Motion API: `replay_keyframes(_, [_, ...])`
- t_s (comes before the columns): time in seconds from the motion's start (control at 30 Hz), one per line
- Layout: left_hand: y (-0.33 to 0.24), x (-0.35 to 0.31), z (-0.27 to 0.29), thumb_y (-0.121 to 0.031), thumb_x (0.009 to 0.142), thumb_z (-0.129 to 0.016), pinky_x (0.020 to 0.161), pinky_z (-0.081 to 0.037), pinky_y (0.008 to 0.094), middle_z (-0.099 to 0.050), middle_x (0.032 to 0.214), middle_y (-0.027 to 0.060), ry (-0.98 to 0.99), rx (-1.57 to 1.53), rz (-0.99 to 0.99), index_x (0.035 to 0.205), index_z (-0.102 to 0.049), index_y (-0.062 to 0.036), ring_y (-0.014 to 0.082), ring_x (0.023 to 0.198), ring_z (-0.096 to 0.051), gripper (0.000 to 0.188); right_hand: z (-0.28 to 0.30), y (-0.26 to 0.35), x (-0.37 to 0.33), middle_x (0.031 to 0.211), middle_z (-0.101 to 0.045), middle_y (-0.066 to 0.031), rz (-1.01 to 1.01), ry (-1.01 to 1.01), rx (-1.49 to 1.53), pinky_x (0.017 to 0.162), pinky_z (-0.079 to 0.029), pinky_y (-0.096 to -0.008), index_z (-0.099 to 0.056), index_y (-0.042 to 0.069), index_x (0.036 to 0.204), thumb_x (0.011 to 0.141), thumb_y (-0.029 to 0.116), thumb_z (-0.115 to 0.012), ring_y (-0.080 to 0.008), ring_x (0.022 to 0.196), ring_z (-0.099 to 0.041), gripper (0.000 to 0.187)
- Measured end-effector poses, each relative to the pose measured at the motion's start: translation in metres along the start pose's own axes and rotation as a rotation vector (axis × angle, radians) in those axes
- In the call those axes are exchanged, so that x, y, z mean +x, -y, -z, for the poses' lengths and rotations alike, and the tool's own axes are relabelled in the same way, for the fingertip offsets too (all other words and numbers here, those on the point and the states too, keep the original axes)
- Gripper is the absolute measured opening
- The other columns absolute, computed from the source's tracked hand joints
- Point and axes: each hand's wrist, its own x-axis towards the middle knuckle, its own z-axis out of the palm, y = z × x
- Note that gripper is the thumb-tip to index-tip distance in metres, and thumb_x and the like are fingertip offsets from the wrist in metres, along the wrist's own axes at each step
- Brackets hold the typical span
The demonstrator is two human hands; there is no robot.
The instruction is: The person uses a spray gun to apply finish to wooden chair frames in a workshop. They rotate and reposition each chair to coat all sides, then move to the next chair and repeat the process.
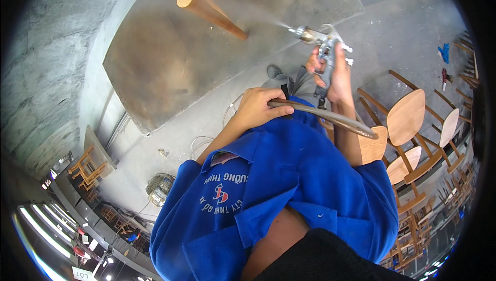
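Note:
My right hand (337,74) is wrapped round the grip of a metal spray gun (325,43). A fine mist fans out from its nozzle to the upper left, toward a wooden chair frame (214,12) at the top. The chair's pale wood legs stand over a large grey-brown board (170,59), which is stained darker in places. In front of my body, my left hand (261,108) is closed on a brownish translucent hose (330,115). From there the hose loops to the right, below the gun; where it joins is hidden.
Rows of wooden chairs (406,115) stand close on my right. A grey wall (62,48) rises at the left. A round machine (160,188) and thin coiled tubing (199,144) sit on the floor at lower left. A blue glove (443,52) lies at far right.

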Motion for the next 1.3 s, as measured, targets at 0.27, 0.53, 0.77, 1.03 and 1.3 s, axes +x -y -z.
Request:
replay_keyframes(0.27, [0.024,-0.032,0.007,-0.044,0.083,-0.073,0.057,-0.046,0.0350,-0.063,0.065,0.0106,-0.105,-0.003,0.191,0.085,-0.070,-0.0074,0.0262,0.059,-0.061,0.036,0.051,-0.110,0.102,0.066,-0.059,-0.0011,-0.356,-0.306,-0.173,0.040,-0.030,-0.0245,-0.061,0.010,0.091,0.093,0.061,-0.057,-0.0122,0.059,-0.058,0.051])
replay_keyframes(0.53, [0.047,-0.049,0.020,-0.037,0.091,-0.066,0.074,-0.049,0.0313,-0.069,0.081,0.0089,-0.111,-0.202,0.247,0.091,-0.066,-0.0001,0.0168,0.079,-0.064,0.037,0.029,-0.089,0.065,0.067,-0.060,-0.0012,-0.184,-0.321,-0.530,0.042,-0.031,-0.0243,-0.064,0.008,0.092,0.091,0.053,-0.065,-0.0092,0.057,-0.056,0.045])
replay_keyframes(0.77, [0.056,-0.036,0.011,-0.024,0.083,-0.077,0.067,-0.047,0.0271,-0.066,0.077,0.0033,-0.157,-0.398,0.069,0.097,-0.067,-0.0051,0.0122,0.070,-0.060,0.025,-0.046,0.022,-0.010,0.074,-0.064,-0.0018,0.223,-0.016,-0.296,0.042,-0.033,-0.0211,-0.065,0.001,0.102,0.098,0.036,-0.060,-0.0076,0.064,-0.057,0.035])
replay_keyframes(1.03, [0.049,-0.027,0.042,-0.029,0.081,-0.079,0.090,-0.049,0.0339,-0.071,0.096,0.0069,0.015,-0.246,0.015,0.103,-0.067,-0.0026,0.0201,0.095,-0.066,0.036,-0.028,0.069,-0.014,0.077,-0.064,-0.0028,0.579,-0.370,-0.371,0.042,-0.033,-0.0203,-0.065,0.001,0.104,0.098,0.039,-0.059,-0.0071,0.066,-0.058,0.039])
replay_keyframes(1.3, [0.042,0.053,0.165,-0.036,0.100,-0.048,0.115,-0.021,0.0505,-0.050,0.142,0.0167,-0.897,0.524,-0.233,0.135,-0.053,-0.0081,0.0338,0.138,-0.038,0.045,-0.008,0.011,-0.047,0.068,-0.059,0.0004,0.382,-0.499,-0.434,0.040,-0.025,-0.0203,-0.065,0.005,0.100,0.100,0.043,-0.055,-0.0025,0.044,-0.037,0.040])
